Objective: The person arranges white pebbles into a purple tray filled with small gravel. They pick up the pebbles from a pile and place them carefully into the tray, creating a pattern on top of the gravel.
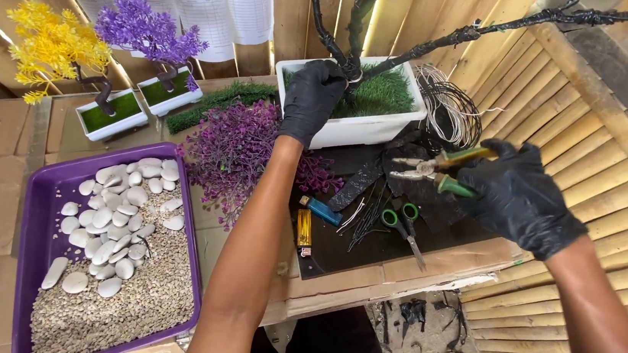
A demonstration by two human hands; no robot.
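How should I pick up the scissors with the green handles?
Take the scissors by the green handle loops, coming from above. The loops lie at the far end on the dark mat, and the pointed blades aim toward the near table edge, so your fingers stay clear of the tips.

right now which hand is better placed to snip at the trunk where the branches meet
Right, probably: the right hand holds the pliers, pointed toward the black trunk, while the left hand grips its base.
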